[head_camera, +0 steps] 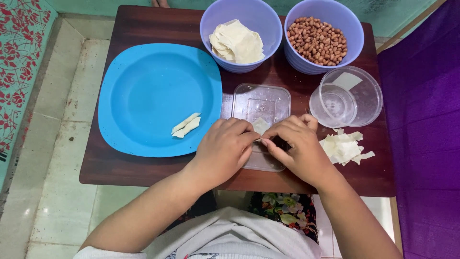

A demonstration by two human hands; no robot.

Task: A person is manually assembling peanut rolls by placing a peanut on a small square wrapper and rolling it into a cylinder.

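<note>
Both forearms come in from the bottom edge and angle inward, converging mid-frame. Left hand (224, 149): palm down, knuckles up, fingers curled, thumb and forefinger pinched together at the tips. Right hand (296, 146): same pose mirrored, fingers bent, tips pinched. The fingertips of the two hands meet, touching or nearly so. Wrists roughly straight, slightly cocked inward. Arms bare, elbows out of frame. What sits between the fingertips is too small to tell.
</note>
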